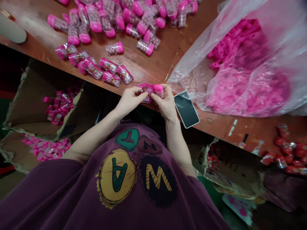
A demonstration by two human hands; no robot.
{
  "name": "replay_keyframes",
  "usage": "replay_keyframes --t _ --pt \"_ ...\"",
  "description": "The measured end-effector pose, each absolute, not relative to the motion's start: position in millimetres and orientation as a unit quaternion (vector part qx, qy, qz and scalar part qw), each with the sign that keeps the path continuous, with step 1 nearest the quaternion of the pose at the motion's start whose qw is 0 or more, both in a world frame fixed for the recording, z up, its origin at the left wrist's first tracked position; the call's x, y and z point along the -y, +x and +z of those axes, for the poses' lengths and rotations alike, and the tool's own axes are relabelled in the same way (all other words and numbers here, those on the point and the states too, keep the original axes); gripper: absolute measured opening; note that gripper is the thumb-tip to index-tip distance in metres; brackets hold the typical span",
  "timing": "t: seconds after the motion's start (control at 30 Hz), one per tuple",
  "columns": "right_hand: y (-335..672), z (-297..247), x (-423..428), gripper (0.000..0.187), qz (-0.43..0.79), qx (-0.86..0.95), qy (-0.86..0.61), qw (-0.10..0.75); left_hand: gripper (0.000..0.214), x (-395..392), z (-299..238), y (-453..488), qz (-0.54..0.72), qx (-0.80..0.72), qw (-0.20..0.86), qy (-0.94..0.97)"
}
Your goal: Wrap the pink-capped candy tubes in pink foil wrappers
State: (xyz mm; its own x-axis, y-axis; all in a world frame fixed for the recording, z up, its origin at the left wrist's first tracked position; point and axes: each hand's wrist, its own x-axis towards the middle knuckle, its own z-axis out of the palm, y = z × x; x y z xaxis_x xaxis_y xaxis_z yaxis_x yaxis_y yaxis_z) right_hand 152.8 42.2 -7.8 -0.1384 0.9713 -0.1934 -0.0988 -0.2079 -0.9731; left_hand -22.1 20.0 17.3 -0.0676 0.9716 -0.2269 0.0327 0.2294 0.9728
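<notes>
Left hand (131,99) pinching pink wrapper (147,87), right hand (167,103) gripping capped tube (158,88), partly hidden, brown tabletop (165,46), shadowed box (24,99), contents (59,107) perhaps tubes

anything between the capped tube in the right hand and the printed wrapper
No loose object shows; only the thumb of the right hand lies where capped tube and printed wrapper come close.

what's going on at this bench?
A person works bare-handed at the edge of a brown wooden table. The left hand pinches a printed pink plastic sleeve; the right hand holds a clear pink-capped tube right beside it. Fingers hide whether the tube's end is inside. To the left, several tubes in printed pink wrappers lie near the edge; farther back is a pile of clear pink-capped tubes without wrappers.
</notes>
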Motion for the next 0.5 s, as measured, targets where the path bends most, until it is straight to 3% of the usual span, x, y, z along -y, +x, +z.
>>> replay_keyframes --t 0.13,0.33,0.5 --pt "150 -4 -41 0.056 0.634 0.433 -0.468 0.438 0.038 -27 30 -25 0.410 -0.568 0.637 0.321" --pt "141 1 -30 0.058 0.643 0.375 -0.482 0.463 0.039 -21 27 -13 0.472 -0.549 0.649 0.236" --pt "144 6 -32 0.061 0.695 0.317 -0.460 0.452 0.034 -18 35 -13 0.432 -0.531 0.694 0.225"
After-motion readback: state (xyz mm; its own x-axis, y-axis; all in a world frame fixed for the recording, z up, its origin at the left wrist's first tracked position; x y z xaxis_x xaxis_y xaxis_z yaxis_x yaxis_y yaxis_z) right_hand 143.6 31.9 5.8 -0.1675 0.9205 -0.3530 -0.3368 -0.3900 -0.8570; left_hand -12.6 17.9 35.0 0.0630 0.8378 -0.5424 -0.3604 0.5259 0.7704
